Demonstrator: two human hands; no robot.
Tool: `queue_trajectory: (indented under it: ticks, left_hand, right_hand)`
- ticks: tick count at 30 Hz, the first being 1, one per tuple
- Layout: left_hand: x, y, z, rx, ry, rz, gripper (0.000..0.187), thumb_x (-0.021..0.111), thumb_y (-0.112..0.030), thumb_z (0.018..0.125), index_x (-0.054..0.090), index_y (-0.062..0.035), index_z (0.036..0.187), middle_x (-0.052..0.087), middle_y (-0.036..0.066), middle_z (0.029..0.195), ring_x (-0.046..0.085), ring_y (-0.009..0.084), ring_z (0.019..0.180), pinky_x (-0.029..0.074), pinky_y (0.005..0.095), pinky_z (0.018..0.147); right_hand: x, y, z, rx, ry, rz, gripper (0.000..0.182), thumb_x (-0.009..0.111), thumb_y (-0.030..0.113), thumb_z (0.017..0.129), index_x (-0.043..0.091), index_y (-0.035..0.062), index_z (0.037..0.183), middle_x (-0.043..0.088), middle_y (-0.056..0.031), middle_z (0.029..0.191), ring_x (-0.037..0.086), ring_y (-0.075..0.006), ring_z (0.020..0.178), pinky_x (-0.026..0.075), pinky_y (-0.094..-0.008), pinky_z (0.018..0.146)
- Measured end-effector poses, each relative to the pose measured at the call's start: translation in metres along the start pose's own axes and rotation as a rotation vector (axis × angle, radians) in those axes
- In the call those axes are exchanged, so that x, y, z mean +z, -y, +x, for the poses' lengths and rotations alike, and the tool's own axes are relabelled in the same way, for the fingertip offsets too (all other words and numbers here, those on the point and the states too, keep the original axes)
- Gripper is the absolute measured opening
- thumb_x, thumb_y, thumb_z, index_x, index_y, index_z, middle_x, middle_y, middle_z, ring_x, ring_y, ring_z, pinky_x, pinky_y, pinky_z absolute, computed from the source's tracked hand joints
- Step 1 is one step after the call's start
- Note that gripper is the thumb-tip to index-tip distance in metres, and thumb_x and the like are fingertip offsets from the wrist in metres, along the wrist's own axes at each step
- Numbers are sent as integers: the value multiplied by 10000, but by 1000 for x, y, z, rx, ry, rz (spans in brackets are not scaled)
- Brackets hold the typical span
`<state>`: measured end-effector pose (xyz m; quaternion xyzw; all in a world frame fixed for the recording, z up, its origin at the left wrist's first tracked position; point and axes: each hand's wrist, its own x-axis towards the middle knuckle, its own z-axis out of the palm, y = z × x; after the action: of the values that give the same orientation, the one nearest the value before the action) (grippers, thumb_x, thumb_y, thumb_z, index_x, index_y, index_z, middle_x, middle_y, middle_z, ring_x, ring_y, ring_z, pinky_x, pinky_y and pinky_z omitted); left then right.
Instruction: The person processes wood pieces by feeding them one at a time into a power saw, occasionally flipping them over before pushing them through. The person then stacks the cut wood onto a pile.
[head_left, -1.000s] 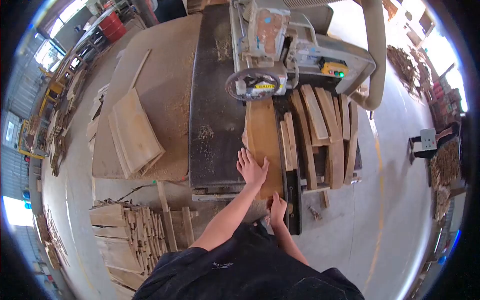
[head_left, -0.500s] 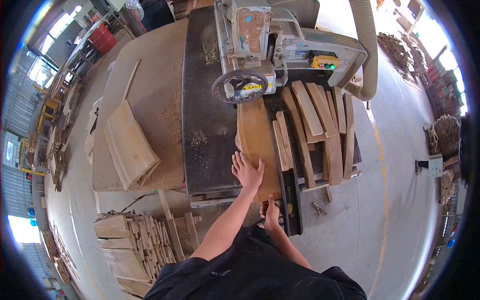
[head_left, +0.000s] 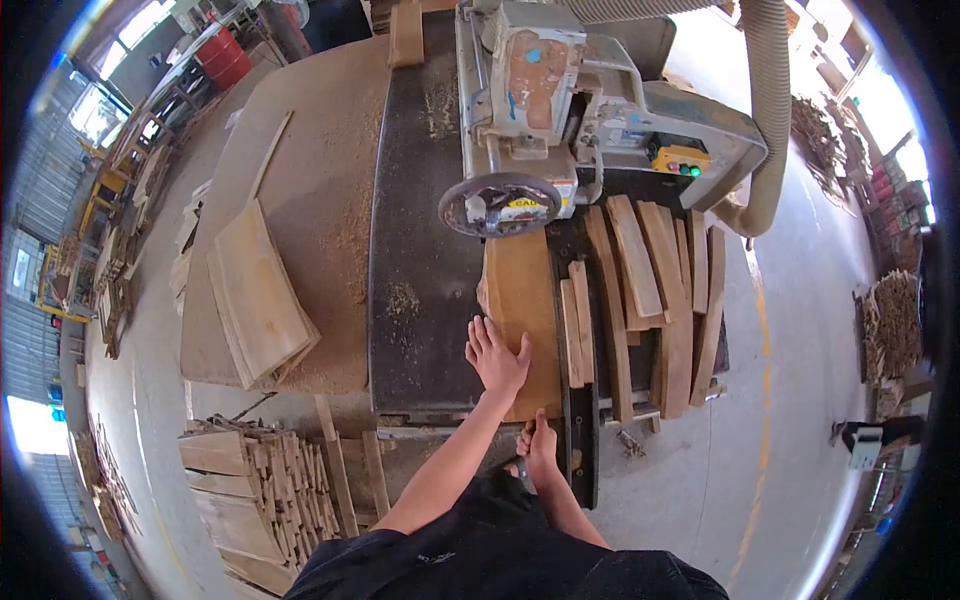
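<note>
A long brown wooden board (head_left: 525,300) lies on the dark machine table, its far end passing under the woodworking machine (head_left: 540,110) behind the handwheel (head_left: 500,205). My left hand (head_left: 497,357) rests flat on the board's left part, fingers spread. At the board's near end, my right hand (head_left: 538,445) grips the edge with the thumb up; its other fingers are partly hidden. A dark metal guide rail (head_left: 580,430) runs along the board's right side. Two narrow wood strips (head_left: 578,325) lie just right of the board.
Several cut, slightly curved wood pieces (head_left: 660,310) lie to the right on the table. Stacked thin boards (head_left: 258,295) sit on the brown side table (head_left: 330,180). A wood pile (head_left: 250,490) stands at lower left. A ribbed hose (head_left: 768,120) hangs at the machine's right.
The camera view has shifted, so the machine appears lower and farther right. Relative to the table, the board and both hands have moved slightly forward toward the machine.
</note>
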<state>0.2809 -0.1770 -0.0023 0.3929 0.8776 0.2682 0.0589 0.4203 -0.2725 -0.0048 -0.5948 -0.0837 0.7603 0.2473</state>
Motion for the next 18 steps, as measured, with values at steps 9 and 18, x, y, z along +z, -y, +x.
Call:
queue_trajectory:
  ticks: [9,18]
  left_hand:
    - [23,-11,113,48,-100,-117,633,571,-378,958,421,36,1413,362,254,1517,311,398,1431,250,545,1122]
    - [-18,77,270,-134,-518,-113,814,744,-293,841,317,-78,1501,209,346,1521,212,506,1413,208,623,1128]
  right_hand:
    - [17,-63,219,-805,-459,-354,441,510,398,1032,587,-12,1177,605,-120,836,603,-283,721,468,-415,610]
    - [124,115,75,-91,-53,57,439,504,517,1017,449,160,768,335,33,546,299,-97,409,201,-256,373]
